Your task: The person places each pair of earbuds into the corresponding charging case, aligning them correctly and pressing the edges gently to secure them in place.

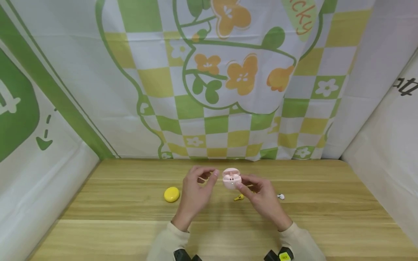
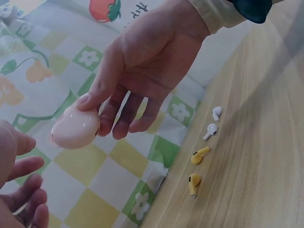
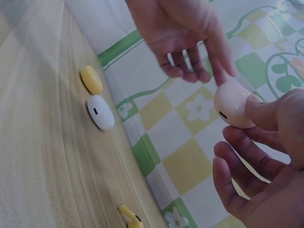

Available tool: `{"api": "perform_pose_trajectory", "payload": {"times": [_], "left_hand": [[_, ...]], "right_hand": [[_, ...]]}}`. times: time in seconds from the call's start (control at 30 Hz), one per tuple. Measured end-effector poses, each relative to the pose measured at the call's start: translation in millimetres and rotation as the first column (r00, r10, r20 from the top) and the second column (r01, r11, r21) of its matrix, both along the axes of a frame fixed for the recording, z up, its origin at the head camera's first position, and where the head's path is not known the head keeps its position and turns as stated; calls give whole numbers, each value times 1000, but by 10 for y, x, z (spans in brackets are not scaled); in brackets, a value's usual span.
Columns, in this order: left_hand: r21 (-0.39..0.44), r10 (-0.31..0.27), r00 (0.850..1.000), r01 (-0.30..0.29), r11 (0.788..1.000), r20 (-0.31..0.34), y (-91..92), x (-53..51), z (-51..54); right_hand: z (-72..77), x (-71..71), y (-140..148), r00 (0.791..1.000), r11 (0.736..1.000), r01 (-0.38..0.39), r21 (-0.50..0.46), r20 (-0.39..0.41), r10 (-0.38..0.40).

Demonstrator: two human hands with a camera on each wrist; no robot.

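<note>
Sleeves [image 1: 166, 243] | left hand [image 1: 196, 188] loosely spread | right hand [image 1: 262, 197] pinching pink case [image 1: 230, 184], partly hiding yellow earbuds [image 1: 240, 197] | yellow case [image 1: 171, 194] leftward

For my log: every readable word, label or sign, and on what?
"cky", cut off: green-checked fabric backdrop.
Green dashed arrow, unclear white marks: white fabric left wall.
Black lettering, cut off, unreadable: white fabric right wall.
Yellow label, black wrist device: too small.
Pink round plastic case: none readable.
</note>
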State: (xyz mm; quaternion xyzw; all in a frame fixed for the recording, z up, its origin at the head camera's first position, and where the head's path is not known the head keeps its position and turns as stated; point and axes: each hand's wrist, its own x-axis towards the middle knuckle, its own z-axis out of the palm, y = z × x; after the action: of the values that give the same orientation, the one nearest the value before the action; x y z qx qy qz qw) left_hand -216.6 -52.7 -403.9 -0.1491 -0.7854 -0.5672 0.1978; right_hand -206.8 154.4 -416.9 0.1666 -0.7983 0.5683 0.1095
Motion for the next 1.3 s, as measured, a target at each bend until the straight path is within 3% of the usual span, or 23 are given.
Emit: {"api": "perform_pose_trajectory", "payload": {"times": [0.27, 0.57, 0.93, 1.3], "left_hand": [[75, -92, 983, 81, 994, 157, -52, -59, -27], [99, -165, 954, 144, 985, 250, -63, -65, -40], [120, -205, 927, 176, 977, 313, -47, -70, -59], [100, -218, 923, 196, 976, 316, -59, -53, -50]], "right_hand": [[19, 14, -11, 998, 997, -16, -75, 67, 21], [21, 1, -22, 981, 990, -98, -106, 155, 114], [24, 10, -32, 970, 982, -139, -127, 181, 161], [9, 21, -29, 962, 976, -178, -127, 188, 200]]}}
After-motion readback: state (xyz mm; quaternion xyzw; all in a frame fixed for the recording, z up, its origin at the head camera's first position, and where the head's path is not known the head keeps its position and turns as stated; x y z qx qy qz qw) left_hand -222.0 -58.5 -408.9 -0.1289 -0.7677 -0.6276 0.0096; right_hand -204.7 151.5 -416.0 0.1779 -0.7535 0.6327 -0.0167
